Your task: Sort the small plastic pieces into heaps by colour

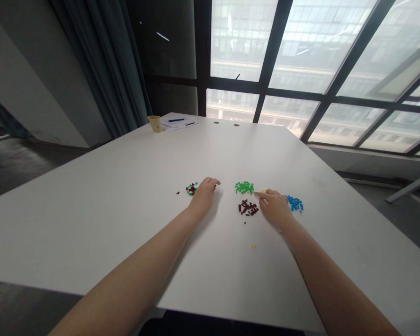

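Note:
My left hand (203,195) rests on the table beside a small mixed pile of brown, blue and green toy bricks (192,189), partly covering it. Its fingers are bent together, and a dark brown bit shows at the fingertips. My right hand (273,205) lies between the piles with its index finger stretched out to the edge of the green bricks (245,187). Just below those lie dark brown bricks (248,208). Blue bricks (295,204) are heaped right of my right hand. Something pale yellow (264,190) shows behind its fingers, mostly hidden.
Two tiny yellow pieces (254,246) and one dark piece (245,223) lie nearer to me. A stray brown piece (178,192) sits at the left. Far off stand a paper cup (155,124) and papers with a blue pen (176,120). Windows border the white table (126,224).

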A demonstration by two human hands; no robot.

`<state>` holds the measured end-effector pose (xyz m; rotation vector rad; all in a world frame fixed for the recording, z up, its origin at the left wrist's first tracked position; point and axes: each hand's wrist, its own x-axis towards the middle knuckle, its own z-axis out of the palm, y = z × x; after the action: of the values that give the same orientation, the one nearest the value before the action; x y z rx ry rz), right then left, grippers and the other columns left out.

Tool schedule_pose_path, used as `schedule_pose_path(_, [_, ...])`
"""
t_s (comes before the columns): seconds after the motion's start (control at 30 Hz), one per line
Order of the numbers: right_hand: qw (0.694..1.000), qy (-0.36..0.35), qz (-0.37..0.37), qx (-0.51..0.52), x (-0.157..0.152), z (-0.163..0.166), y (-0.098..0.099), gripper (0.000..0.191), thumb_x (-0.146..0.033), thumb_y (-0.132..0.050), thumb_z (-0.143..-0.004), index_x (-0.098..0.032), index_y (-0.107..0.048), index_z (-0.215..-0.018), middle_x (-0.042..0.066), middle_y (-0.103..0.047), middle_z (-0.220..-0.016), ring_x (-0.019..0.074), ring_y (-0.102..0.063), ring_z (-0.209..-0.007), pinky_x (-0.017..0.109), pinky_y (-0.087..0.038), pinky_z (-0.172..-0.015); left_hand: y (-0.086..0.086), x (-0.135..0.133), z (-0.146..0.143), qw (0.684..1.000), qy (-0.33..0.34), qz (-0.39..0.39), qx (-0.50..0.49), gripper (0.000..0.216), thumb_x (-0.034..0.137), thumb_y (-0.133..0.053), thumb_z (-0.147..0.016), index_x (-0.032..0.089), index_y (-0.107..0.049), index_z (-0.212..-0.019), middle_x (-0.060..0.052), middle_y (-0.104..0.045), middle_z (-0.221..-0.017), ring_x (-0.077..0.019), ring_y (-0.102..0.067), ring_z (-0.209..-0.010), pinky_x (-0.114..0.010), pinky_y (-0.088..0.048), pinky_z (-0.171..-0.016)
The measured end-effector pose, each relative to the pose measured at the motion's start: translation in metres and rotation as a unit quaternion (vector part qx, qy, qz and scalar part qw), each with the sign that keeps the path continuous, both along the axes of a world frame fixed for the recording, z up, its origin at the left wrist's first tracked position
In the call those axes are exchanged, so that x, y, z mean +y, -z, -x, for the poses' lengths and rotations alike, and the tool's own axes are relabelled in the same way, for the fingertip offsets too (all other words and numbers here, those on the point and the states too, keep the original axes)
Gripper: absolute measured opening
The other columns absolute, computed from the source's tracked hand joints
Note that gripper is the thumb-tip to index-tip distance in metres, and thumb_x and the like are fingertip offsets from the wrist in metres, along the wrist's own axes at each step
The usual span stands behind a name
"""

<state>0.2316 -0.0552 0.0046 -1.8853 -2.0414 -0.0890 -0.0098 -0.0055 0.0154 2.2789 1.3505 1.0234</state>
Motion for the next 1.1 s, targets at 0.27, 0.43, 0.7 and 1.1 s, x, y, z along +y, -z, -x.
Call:
schedule_pose_path(0.27, [0.989, -0.064, -0.058, 0.117, -0.012, 0.007, -0.016, 0.026, -0.020, -0.045, -0.080, -0.023, -0.067, -0.093, 0.002, -0.057, -0.072, 0.0161, -0.053, -0.074, 0.029, -0.037, -0.071, -0.009, -0.027, -0.020, 0.966, 0.087, 0.160, -0.181, 0.021, 0.014, -0.051, -0.075, 0.018, -0.053, -0.095, -0.003, -0.064, -0.083, -0.0133, -0.061, -0.079, -0.029, -0.049, -0.075])
schedule_pose_path(0.43, [0.968, -0.152, -0.092, 0.180, -0.025, 0.028, -0.024, 0.018, -0.028, -0.055, -0.078, -0.024, -0.066, -0.092, 0.002, -0.058, -0.072, 0.0163, -0.052, -0.075, 0.030, -0.039, -0.073, -0.012, -0.040, -0.026, 0.948, 0.172, 0.156, -0.219, 0.022, 0.019, -0.054, -0.076, 0.019, -0.051, -0.099, -0.002, -0.064, -0.086, -0.0127, -0.062, -0.081, -0.028, -0.050, -0.076])
schedule_pose_path(0.7, [0.965, -0.167, -0.103, 0.176, -0.029, 0.035, -0.025, 0.013, -0.027, -0.058, -0.078, -0.025, -0.068, -0.086, 0.002, -0.058, -0.070, 0.0156, -0.051, -0.072, 0.030, -0.038, -0.072, -0.015, -0.043, -0.023, 0.968, 0.191, 0.057, -0.154, 0.023, 0.026, -0.058, -0.077, 0.020, -0.055, -0.099, -0.005, -0.060, -0.097, -0.0142, -0.057, -0.089, -0.029, -0.048, -0.081])
schedule_pose_path(1.1, [0.971, -0.158, -0.115, 0.138, -0.031, 0.035, -0.030, 0.012, -0.028, -0.060, -0.076, -0.025, -0.068, -0.084, 0.001, -0.058, -0.067, 0.0152, -0.052, -0.072, 0.030, -0.035, -0.073, -0.015, -0.044, -0.022, 0.990, 0.129, -0.022, -0.052, 0.009, 0.031, -0.059, -0.077, 0.025, -0.064, -0.082, -0.004, -0.055, -0.102, -0.0183, -0.050, -0.102, -0.037, -0.037, -0.092])
